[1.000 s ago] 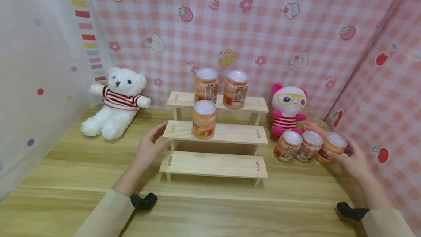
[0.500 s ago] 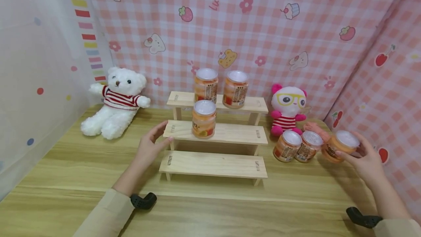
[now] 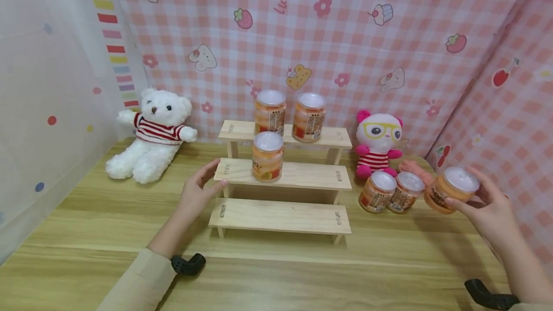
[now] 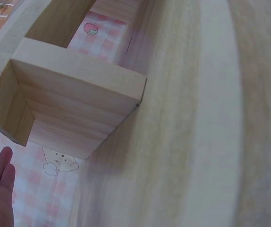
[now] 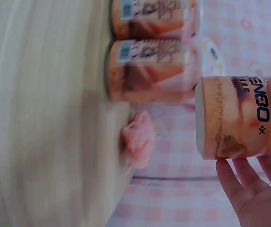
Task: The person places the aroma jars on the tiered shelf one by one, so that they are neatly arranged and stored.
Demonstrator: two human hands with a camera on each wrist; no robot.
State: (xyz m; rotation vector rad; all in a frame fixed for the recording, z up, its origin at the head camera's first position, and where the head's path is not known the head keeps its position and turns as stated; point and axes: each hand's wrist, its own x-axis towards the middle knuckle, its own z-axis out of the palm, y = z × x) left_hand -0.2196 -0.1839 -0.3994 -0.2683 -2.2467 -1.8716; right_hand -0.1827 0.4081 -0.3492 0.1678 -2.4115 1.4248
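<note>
My right hand grips an orange-labelled jar with a silvery lid. In the head view this jar tilts slightly, and the right wrist view shows it raised off the table. Two matching jars stand upright side by side to its left, the nearer one beside the other. At the left end of the wooden three-step shelf, my left hand has its thumb and fingertips at the middle step's edge. Its straight, spread fingers show in the left wrist view; the thumb is hidden there.
Two jars, left and right, stand on the top step, and another jar on the middle step. A white teddy bear sits left, a pink panda toy right. Pink crumpled material lies behind the jars.
My right hand has lifted the rightmost jar and carried it right, away from the other two jars, tilting it. My left hand has stayed at the shelf's end.
</note>
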